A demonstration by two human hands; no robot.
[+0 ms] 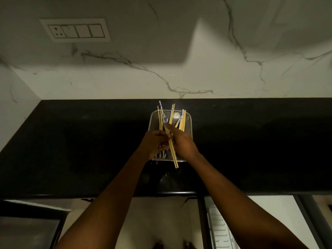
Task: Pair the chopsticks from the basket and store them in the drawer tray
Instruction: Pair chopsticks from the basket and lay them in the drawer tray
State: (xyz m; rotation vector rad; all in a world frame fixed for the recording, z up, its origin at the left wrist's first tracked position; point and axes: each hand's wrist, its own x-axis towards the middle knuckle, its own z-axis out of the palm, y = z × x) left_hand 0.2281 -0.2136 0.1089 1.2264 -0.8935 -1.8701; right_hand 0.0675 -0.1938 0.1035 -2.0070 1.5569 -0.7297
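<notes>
A metal mesh basket [187, 121] stands on the black counter, holding several loose chopsticks [182, 121], some plain wood, some with blue-and-white ends. Both my hands meet over its near half. My left hand [152, 143] is closed around a pair of plain wooden chopsticks [172, 153] whose tips stick out over the basket's near rim. My right hand [181, 141] lies against the same pair, its forefinger stretched toward the chopsticks in the basket. The open drawer with a pale slotted tray [220, 229] shows at the lower right, below the counter edge.
The black counter [71, 141] runs wide to both sides of the basket. A marble backsplash with a switch panel [75, 30] rises behind. Another dark open drawer or cabinet part [27, 225] sits at the lower left.
</notes>
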